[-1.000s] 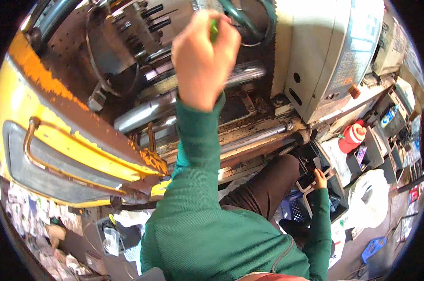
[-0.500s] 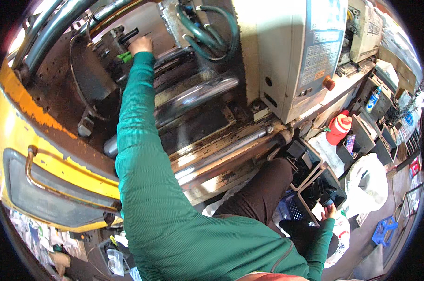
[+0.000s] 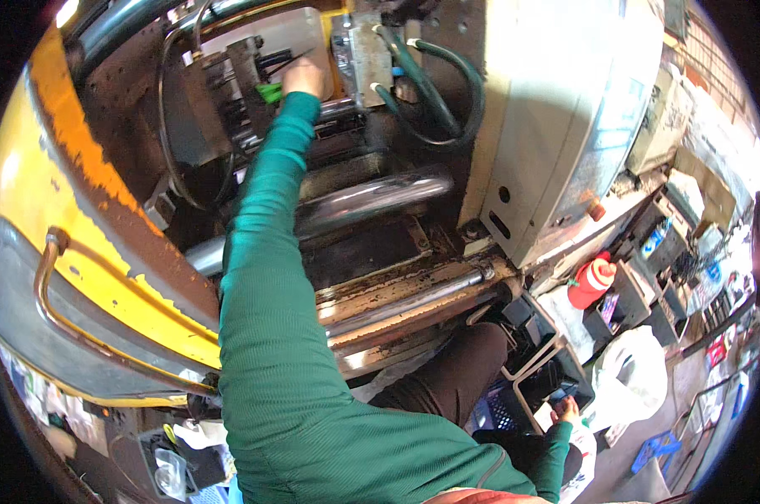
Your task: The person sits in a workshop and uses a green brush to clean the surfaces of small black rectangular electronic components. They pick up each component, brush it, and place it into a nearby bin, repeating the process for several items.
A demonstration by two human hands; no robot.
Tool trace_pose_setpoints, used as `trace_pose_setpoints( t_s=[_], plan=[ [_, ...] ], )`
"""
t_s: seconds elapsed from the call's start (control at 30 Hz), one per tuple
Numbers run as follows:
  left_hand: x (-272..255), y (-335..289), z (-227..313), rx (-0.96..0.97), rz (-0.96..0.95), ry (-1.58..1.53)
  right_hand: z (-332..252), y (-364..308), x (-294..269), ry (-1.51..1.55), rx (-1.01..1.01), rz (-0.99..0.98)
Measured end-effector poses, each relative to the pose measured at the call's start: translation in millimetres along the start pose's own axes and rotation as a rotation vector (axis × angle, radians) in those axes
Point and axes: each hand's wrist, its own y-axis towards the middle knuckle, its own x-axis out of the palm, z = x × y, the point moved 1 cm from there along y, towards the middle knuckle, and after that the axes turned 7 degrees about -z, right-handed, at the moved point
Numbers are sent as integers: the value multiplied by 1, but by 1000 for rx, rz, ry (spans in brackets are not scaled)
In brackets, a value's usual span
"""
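Note:
My left hand (image 3: 304,78) reaches deep into the machine at the upper left. Its fingers are bent closed beside a bright green piece (image 3: 269,91) and a short black bar (image 3: 273,60); what it grips is hidden. A metal block (image 3: 367,63) with dark green hoses (image 3: 422,88) stands to the right of it. At the lower right my right hand (image 3: 566,412) is at the edge of a grey bin (image 3: 527,405) holding dark parts (image 3: 556,380). Its fingers are curled at a small bluish-dark piece, too small to make out.
Thick steel bars (image 3: 372,202) cross the machine below my left arm. A yellow door with a handle (image 3: 46,286) stands at left, a grey control cabinet (image 3: 548,143) at right. Beyond the bins are a red bottle (image 3: 592,282), a white bag (image 3: 628,378) and a blue stool (image 3: 655,452).
The view has shifted, so the machine sits farther right and the bins farther left. My left hand stays by the green piece, and my right hand stays at the bin.

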Motion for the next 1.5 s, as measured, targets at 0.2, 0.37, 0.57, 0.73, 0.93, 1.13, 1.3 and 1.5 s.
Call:
trace_pose_setpoints(
  t_s=[0.2,0.37,0.57,0.73,0.93,1.13,1.3,1.5],
  plan=[
    [-10,-1,10,25,-96,-94,-15,-25,-9,45,-19,-11],
    [-68,10,43,-296,50,-389,-86,-31,8,-113,-407,-92],
    [-179,-90,30,-403,145,-675,-315,-342,227,-783,-1531,-395],
    [-264,-201,2,-246,509,-1111,-324,-538,366,-212,-2552,-997],
    [-292,-283,73,8,254,-1589,-294,-572,457,-556,-2897,-842],
    [-296,-327,173,301,-426,-1977,-275,-571,473,-164,-2886,-562],
    [-298,-379,231,495,-812,-2124,-282,-546,459,-374,-2963,-526],
    [-282,-396,247,575,-921,-2047,-289,-493,450,-149,-2620,-604]
  ],
)
